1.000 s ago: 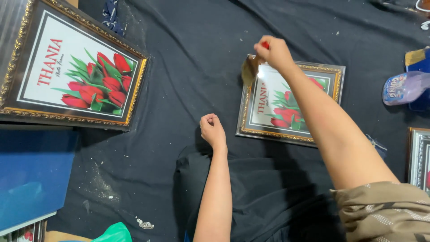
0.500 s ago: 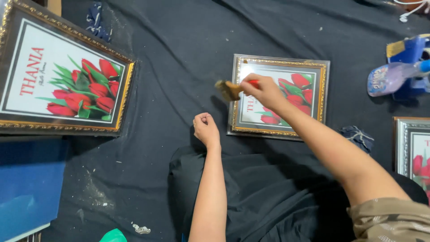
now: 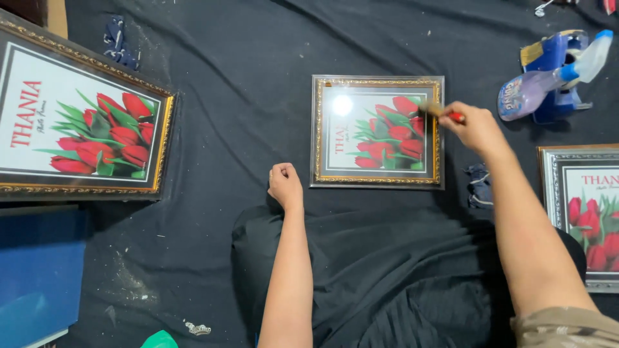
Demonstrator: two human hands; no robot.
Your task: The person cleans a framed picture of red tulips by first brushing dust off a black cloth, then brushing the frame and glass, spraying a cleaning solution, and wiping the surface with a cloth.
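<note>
While the right hand (image 3: 477, 129) works at the upper right corner of the small gold-framed tulip picture (image 3: 377, 132), its fingers are wrapped tight round a small brush (image 3: 442, 111) w/ a red handle; the bristle end lies on the glass right by the frame's right edge. That picture lies flat on the black cloth (image 3: 245, 77), about centre of the view, w/ a bright light reflection on its glass near the top left.

The left hand (image 3: 285, 185) is curled into a loose fist, fingers closed on nothing I can see, knuckles resting on the cloth just beside the frame's lower left corner, not touching it.

Off to the left lies a bigger gold-framed tulip picture (image 3: 80, 129), tilted a bit, well apart from the small one. A silver-framed tulip picture (image 3: 580, 212) shows partly at the right edge. Upper right: a spray bottle (image 3: 548, 80) w/ purplish liquid, lying on its side against a blue object I can't identify. A crumpled dark blue rag (image 3: 478, 185) sits btw the small frame and the silver one, under the right forearm. Another blue rag (image 3: 120, 42) lies near the top left. A blue board (image 3: 39, 270) at the lower left.
</note>
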